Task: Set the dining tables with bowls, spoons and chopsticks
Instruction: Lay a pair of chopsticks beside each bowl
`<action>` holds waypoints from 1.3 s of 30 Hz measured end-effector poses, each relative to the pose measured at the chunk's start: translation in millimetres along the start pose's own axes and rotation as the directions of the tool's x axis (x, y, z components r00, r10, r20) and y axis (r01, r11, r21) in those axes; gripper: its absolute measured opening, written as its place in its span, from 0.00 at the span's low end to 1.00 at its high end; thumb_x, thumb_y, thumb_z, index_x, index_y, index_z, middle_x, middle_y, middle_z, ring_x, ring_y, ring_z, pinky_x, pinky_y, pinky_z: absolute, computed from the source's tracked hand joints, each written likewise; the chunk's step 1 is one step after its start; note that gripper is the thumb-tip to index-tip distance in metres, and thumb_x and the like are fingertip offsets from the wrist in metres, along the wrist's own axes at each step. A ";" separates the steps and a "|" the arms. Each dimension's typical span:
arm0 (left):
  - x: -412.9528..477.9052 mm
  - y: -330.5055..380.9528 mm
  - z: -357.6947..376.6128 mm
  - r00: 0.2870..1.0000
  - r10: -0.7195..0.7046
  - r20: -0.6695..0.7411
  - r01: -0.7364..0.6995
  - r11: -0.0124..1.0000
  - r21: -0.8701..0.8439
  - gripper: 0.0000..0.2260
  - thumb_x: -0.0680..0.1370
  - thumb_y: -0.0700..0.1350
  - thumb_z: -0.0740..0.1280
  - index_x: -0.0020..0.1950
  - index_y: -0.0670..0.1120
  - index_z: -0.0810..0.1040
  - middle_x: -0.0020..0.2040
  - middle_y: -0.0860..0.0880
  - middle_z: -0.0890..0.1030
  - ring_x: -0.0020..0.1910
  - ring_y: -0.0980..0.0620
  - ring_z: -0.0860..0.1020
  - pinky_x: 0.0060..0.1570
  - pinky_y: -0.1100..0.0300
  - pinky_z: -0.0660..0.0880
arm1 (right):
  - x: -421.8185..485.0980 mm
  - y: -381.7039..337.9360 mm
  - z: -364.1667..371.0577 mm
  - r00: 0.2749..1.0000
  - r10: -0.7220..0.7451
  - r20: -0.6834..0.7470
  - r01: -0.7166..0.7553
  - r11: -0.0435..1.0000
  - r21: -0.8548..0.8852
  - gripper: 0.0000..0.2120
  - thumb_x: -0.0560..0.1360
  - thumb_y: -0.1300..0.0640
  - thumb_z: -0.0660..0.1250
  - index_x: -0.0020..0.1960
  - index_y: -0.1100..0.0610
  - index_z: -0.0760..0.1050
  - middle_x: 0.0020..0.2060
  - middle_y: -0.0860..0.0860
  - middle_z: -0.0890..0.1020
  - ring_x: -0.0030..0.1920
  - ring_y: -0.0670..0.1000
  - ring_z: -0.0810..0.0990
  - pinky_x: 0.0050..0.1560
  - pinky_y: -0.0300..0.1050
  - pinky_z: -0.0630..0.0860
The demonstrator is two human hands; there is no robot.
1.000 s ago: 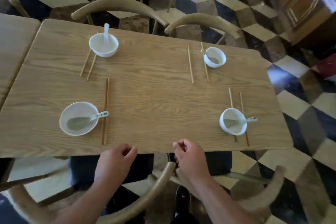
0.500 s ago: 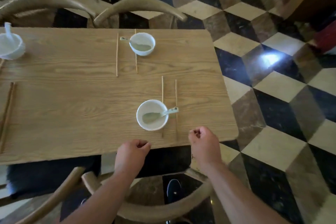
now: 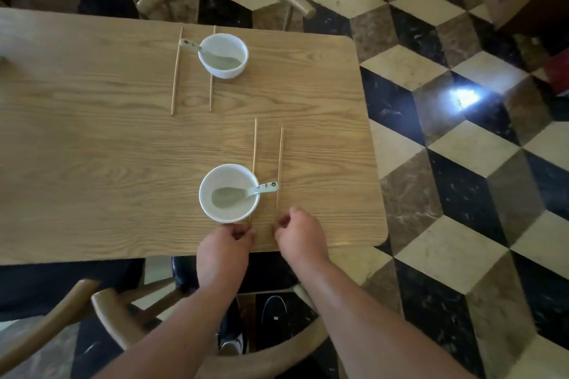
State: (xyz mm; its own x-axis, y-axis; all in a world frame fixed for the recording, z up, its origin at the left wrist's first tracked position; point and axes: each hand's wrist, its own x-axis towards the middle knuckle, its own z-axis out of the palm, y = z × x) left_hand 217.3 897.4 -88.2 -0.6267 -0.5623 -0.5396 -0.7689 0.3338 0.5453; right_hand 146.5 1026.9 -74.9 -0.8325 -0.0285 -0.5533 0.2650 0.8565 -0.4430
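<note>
We see left hand (image 3: 223, 252) fingers curled at the near tip of left chopstick (image 3: 254, 144), right hand (image 3: 303, 240) fingers curled at right chopstick (image 3: 280, 157) tip; pinching or not, cannot tell. Both chopsticks lie on wooden table (image 3: 92, 148), right of near bowl (image 3: 228, 218) with spoon (image 3: 234, 195).

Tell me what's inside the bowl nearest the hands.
The near bowl holds one ceramic spoon, its handle resting over the right rim. Nothing else shows; the bottom beneath the spoon's scoop is covered.

Forearms forward, my left hand (image 3: 226, 251) and right hand (image 3: 300, 240) curl, each pinching one of the thin wooden chopsticks (image 3: 280, 157).
</note>
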 end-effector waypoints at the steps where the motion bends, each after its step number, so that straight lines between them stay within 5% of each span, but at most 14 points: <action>1: 2.5 -0.8 -0.4 1.000 0.003 0.014 -0.003 1.000 0.016 0.10 0.79 0.54 0.74 0.56 0.50 0.88 0.46 0.55 0.86 0.48 0.50 0.82 0.52 0.54 0.77 | 2.3 -3.0 0.3 1.000 0.010 -0.012 -0.010 1.000 -0.020 0.06 0.78 0.53 0.72 0.53 0.54 0.79 0.47 0.50 0.85 0.49 0.55 0.84 0.46 0.45 0.78; 10: -4.5 17.2 8.3 0.991 0.093 0.100 -0.115 0.963 0.244 0.10 0.79 0.58 0.71 0.48 0.53 0.88 0.40 0.55 0.85 0.43 0.52 0.82 0.47 0.52 0.80 | 20.8 0.4 -16.6 0.999 0.030 0.011 -0.030 0.999 -0.035 0.04 0.79 0.52 0.71 0.51 0.52 0.79 0.40 0.46 0.81 0.42 0.52 0.81 0.38 0.44 0.72; 18: -11.2 43.5 36.4 0.998 0.033 0.058 -0.045 0.977 0.210 0.08 0.78 0.57 0.73 0.46 0.54 0.87 0.38 0.56 0.84 0.39 0.56 0.81 0.42 0.55 0.79 | 42.7 20.6 -39.0 0.998 -0.051 0.032 0.053 0.996 -0.070 0.09 0.80 0.49 0.72 0.54 0.53 0.79 0.49 0.50 0.84 0.51 0.55 0.84 0.48 0.46 0.78; 25: -18.0 57.8 48.8 0.997 0.053 0.059 -0.064 0.975 0.214 0.07 0.79 0.56 0.73 0.49 0.55 0.87 0.38 0.58 0.82 0.38 0.61 0.77 0.37 0.60 0.71 | 51.0 35.3 -58.3 0.996 -0.057 0.071 0.064 0.994 -0.093 0.07 0.80 0.48 0.71 0.51 0.51 0.77 0.48 0.49 0.83 0.47 0.53 0.82 0.43 0.44 0.72; 31: -24.1 64.8 57.3 0.975 0.139 0.172 -0.172 0.966 0.194 0.07 0.78 0.58 0.74 0.55 0.60 0.87 0.48 0.60 0.85 0.48 0.58 0.81 0.45 0.61 0.75 | 52.1 31.0 -64.5 0.988 -0.145 0.046 0.150 0.980 -0.132 0.21 0.79 0.41 0.72 0.63 0.54 0.74 0.54 0.50 0.84 0.55 0.55 0.83 0.50 0.48 0.77; 36: -24.7 62.6 52.1 0.966 0.186 0.178 -0.224 0.947 0.230 0.08 0.79 0.54 0.72 0.57 0.56 0.85 0.50 0.59 0.82 0.48 0.56 0.79 0.47 0.61 0.73 | 64.3 27.9 -78.5 0.973 -0.227 0.027 0.222 0.913 -0.342 0.08 0.82 0.56 0.66 0.61 0.55 0.75 0.52 0.52 0.83 0.49 0.56 0.84 0.44 0.49 0.79; 39: -25.0 62.2 44.3 0.962 0.231 0.146 -0.266 0.914 0.308 0.11 0.81 0.55 0.69 0.62 0.55 0.81 0.55 0.57 0.80 0.49 0.53 0.80 0.47 0.58 0.74 | 75.7 38.4 -101.2 0.967 -0.251 0.047 0.243 0.844 -0.478 0.12 0.81 0.65 0.62 0.61 0.56 0.76 0.55 0.54 0.81 0.50 0.56 0.83 0.42 0.49 0.76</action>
State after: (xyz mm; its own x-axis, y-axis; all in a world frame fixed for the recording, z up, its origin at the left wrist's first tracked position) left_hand 179.5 965.8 -69.3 -0.7987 -0.3531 -0.4872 -0.5748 0.6873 0.4441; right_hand 44.4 1109.8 -62.4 -0.8486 -0.2670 -0.4568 -0.2109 0.9625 -0.1707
